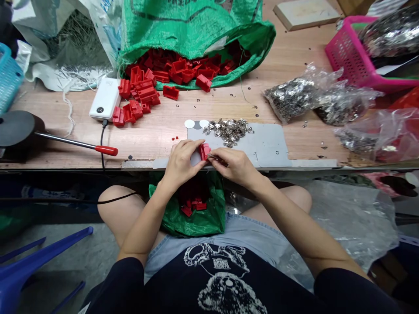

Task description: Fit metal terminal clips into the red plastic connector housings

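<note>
Near the table's front edge, my left hand (183, 160) grips a red plastic part (204, 151) between thumb and fingers. My right hand (234, 165) is pinched at the part's right side, on a small metal piece (212, 156) that is mostly hidden by the fingertips. Both hands are over a grey mat (270, 141). Just behind them on the mat lies a pile of small metal pieces (231, 131). Two tiny red bits (175, 138) lie on the wood left of the mat.
Red parts (142, 91) spill from a green sack (196, 35) at the back. A white power bank (105, 99) and red-handled lever (106, 150) are left. Bags of metal pieces (291, 98) and a pink basket (348, 54) stand right. A green bag (196, 222) hangs below the edge.
</note>
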{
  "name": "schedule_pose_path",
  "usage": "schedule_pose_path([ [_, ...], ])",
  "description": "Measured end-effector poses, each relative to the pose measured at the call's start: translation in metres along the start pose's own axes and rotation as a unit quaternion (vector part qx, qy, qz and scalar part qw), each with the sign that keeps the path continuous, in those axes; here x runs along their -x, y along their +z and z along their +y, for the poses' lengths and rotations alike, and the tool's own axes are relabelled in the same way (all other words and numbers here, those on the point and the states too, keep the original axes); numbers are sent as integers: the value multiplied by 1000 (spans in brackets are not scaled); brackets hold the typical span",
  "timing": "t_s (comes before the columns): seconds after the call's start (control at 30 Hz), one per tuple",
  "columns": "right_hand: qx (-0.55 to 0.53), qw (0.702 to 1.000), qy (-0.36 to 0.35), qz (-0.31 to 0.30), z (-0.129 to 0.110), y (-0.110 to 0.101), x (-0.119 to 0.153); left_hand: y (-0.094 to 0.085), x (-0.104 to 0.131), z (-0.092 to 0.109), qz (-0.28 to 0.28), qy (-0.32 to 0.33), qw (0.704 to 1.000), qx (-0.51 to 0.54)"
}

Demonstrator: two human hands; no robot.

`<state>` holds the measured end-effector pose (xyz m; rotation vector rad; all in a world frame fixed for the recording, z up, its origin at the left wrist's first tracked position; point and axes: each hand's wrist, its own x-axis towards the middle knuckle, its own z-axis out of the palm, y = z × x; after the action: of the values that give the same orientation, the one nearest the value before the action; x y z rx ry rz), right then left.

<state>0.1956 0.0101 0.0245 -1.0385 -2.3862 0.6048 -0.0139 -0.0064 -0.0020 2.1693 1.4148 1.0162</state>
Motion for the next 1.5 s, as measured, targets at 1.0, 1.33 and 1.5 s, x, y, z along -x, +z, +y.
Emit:
schedule_pose_path([
  [1.0,-334,884,301,127,-44,27,35,9,4,13,87,3,995,54],
  [1.33,-314,893,308,95,-46,22,32,10,6,12,78,-7,995,64],
  [1.5,-228,921,296,111,-47,22,28,9,6,12,78,-6,996,49],
])
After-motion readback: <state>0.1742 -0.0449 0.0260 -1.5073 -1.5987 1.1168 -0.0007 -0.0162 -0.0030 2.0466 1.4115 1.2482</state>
